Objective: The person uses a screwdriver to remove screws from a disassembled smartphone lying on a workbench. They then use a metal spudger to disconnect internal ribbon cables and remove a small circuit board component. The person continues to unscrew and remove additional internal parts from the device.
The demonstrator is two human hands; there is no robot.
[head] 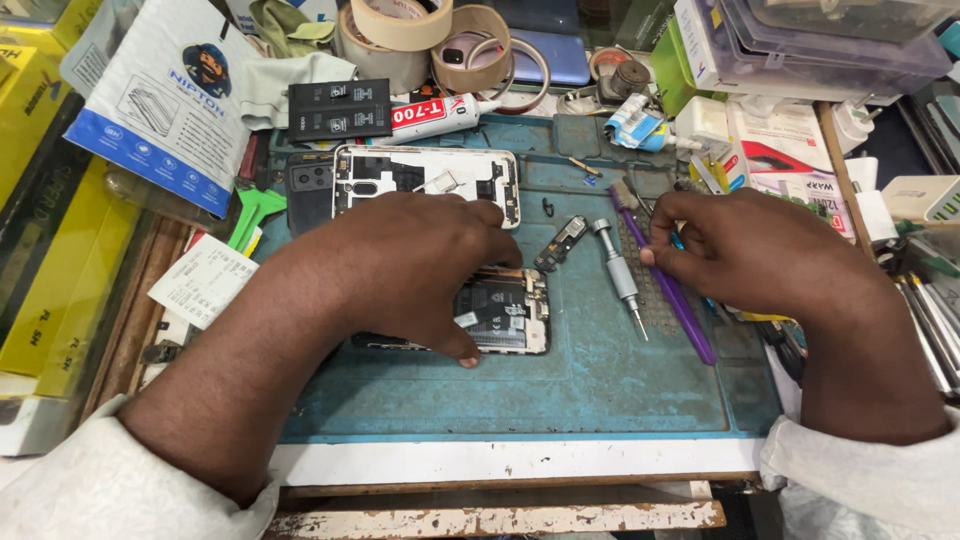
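Left grip (410, 270): my hand lies palm down over the opened phone (505, 315), fingers spread across it, thumb tip touching the mat at the phone's near edge. It presses the phone flat rather than closing round it.

Phone: back removed, battery and board showing, near the middle of the blue mat (600, 390), mostly covered by my left hand.

Right grip (760, 255): fingers curled narrow, tips meeting at the purple brush (668, 285); whether they pinch it I cannot tell.

Brush: lies slanted on the mat's right part, bristles toward the far edge.

Screwdriver (618, 275): silver, on the mat just left of the brush, tip toward me.

Small board (562, 242): loose on the mat between phone and screwdriver.

White frame (430, 175): at the mat's far edge, beyond my left hand.

Glue tube (440, 115) and tape rolls (400, 35): at the counter's far edge.

Yellow boxes (50, 230): along the counter's left edge.
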